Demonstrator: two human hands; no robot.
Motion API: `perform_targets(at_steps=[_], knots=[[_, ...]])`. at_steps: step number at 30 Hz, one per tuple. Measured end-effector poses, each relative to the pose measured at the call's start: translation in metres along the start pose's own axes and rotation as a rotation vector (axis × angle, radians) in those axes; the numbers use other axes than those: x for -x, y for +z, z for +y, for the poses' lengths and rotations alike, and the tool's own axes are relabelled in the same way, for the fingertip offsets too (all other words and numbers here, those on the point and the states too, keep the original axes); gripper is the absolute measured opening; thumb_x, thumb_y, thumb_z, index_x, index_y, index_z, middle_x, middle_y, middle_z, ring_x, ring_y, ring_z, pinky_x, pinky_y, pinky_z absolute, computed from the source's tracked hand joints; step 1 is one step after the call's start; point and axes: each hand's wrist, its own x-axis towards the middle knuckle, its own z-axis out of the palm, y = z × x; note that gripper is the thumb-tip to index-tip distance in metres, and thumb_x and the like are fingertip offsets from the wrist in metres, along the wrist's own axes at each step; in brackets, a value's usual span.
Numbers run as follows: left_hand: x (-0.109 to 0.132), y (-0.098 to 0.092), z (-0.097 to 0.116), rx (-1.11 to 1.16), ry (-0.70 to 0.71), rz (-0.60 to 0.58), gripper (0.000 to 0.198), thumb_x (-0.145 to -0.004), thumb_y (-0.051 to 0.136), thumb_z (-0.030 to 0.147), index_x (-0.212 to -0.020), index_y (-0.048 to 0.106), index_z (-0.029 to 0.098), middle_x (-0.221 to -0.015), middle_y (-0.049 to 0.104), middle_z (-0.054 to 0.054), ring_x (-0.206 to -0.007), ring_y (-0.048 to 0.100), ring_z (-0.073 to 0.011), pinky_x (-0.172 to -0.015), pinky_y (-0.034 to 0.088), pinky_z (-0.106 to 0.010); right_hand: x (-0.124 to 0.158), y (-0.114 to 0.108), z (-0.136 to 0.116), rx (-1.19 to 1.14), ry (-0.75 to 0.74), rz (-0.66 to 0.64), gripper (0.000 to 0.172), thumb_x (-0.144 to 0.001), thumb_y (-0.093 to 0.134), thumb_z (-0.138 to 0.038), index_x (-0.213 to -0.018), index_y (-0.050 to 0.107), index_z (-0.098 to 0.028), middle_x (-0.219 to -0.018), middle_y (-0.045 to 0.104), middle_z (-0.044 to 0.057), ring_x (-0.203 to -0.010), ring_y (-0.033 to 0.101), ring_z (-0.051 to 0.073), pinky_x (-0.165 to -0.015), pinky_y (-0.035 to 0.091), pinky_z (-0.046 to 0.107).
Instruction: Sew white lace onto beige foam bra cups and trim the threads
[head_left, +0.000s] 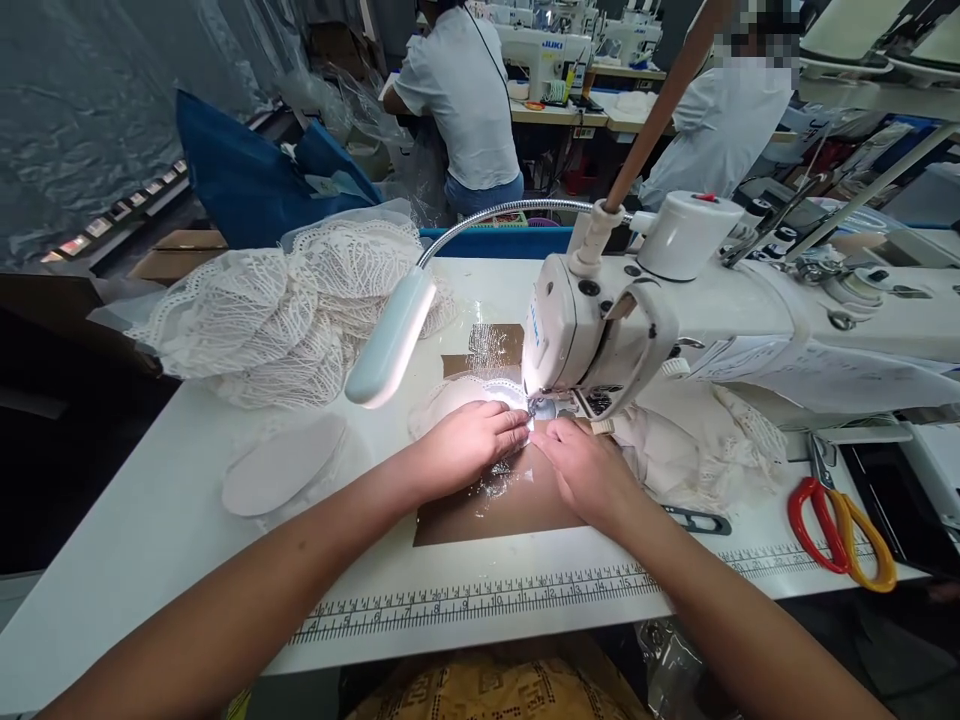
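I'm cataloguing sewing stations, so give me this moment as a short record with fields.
Left hand: flat on lace piece under the sewing machine
Right hand: flat beside it, fingertips close to the left's
Lamp: lit, over the hands
Left side: lace pile
Right side: scissors
Behind: one person, a second person, both in white tops

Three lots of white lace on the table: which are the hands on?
The small lamp-lit piece at the needle: left hand and right hand both press there. The big pile sits back left, the heap under the machine arm.
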Motion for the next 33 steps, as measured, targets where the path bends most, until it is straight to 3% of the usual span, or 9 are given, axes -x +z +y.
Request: perform_targets(at_steps=[9,14,28,33], knots=[[-0.007,0.001,-0.021,-0.009,0.037,0.027,0.032,-0.096,0.042,0.014,-0.121,0.061,0.014,-0.126,0.062,-0.012,-0.110,0.056,-0.0243,-0.090,0.049,-0.040,-0.006,0.008,0.001,0.050,0.079,0.012,0.051,-0.083,0.043,-0.006,-0.129,0.055,-0.023,-0.097,0.063,0.007,-0.081,0.055,0.018,-0.057,0.034,0.028],[-0.008,0.004,-0.028,-0.017,0.003,0.063,0.033,-0.093,0.045,0.012,-0.122,0.061,0.015,-0.126,0.062,-0.010,-0.106,0.056,-0.0246,-0.085,0.051,-0.038,-0.004,0.011,0.003,-0.015,0.112,0.058,0.049,-0.083,0.044,-0.008,-0.125,0.060,-0.025,-0.094,0.063,0.005,-0.077,0.054,0.017,-0.056,0.032,0.027],[-0.007,-0.001,-0.021,-0.087,-0.102,0.016,0.035,-0.092,0.045,0.013,-0.124,0.058,0.016,-0.126,0.059,-0.013,-0.106,0.053,-0.0259,-0.087,0.046,-0.040,-0.002,0.018,0.009,-0.179,0.088,0.196,0.046,-0.084,0.042,-0.006,-0.120,0.064,-0.025,-0.095,0.066,0.006,-0.085,0.059,0.017,-0.067,0.042,0.024],[0.002,-0.009,-0.002,-0.153,-0.221,-0.089,0.024,-0.092,0.043,0.020,-0.096,0.066,0.013,-0.095,0.062,-0.012,-0.085,0.055,-0.0226,-0.073,0.046,-0.034,0.000,0.016,0.011,-0.221,0.074,0.217,0.041,-0.086,0.041,-0.008,-0.117,0.065,-0.021,-0.096,0.066,0.007,-0.079,0.058,0.017,-0.065,0.043,0.025]])
